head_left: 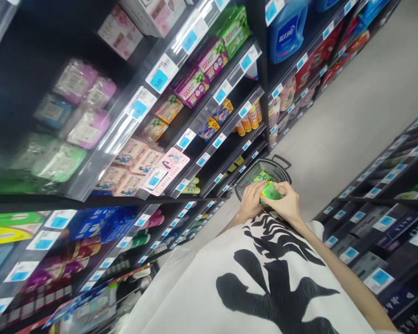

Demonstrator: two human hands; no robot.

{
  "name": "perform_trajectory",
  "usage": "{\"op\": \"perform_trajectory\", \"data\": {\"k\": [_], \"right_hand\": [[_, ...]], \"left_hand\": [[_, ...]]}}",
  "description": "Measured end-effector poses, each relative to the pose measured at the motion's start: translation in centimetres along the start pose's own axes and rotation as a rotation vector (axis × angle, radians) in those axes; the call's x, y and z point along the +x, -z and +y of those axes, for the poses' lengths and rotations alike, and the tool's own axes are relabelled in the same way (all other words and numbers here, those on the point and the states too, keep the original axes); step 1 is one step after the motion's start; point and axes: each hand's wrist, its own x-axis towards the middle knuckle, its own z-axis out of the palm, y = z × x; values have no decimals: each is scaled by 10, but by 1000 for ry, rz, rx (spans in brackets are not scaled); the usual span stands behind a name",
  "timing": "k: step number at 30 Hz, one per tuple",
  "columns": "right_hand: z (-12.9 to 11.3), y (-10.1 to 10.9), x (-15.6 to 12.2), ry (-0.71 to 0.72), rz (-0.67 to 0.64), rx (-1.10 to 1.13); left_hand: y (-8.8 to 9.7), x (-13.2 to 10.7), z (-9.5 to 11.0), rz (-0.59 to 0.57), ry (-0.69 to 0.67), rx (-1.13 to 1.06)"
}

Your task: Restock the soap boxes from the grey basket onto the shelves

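Observation:
In front of my white-and-black shirt, both hands hold a small green-and-yellow packet (271, 191). Its kind is too small to make out. My left hand (251, 200) closes on the packet's left side with bent fingers. From the other side, my right hand (286, 202) pinches it between thumb and fingers. Just beyond and below them stands a dark grey shopping basket (244, 178) with a handle (281, 161). A bright green patterned package (262, 176) shows inside the basket, partly hidden by my hands.
Store shelves (209, 157) with price tags rise on the left, carrying boxed soaps (191, 86), wrapped bars (87, 125) and orange bottles (252, 117). A blue detergent jug (288, 32) stands farther along. More shelving (369, 218) lines the right. Grey floor (341, 111) runs between.

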Motion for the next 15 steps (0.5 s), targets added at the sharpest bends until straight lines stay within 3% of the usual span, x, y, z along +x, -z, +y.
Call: {"op": "perform_trajectory", "data": {"k": [4, 8, 11, 15], "right_hand": [[-2, -7, 5, 6, -28, 72], [-4, -10, 11, 40, -115, 192], [1, -5, 17, -11, -212, 287], [25, 7, 22, -87, -247, 320]], "left_hand": [[-1, 1, -5, 8, 56, 42], [15, 6, -19, -13, 84, 71], [44, 13, -40, -33, 242, 124], [96, 25, -74, 55, 478, 304]]}}
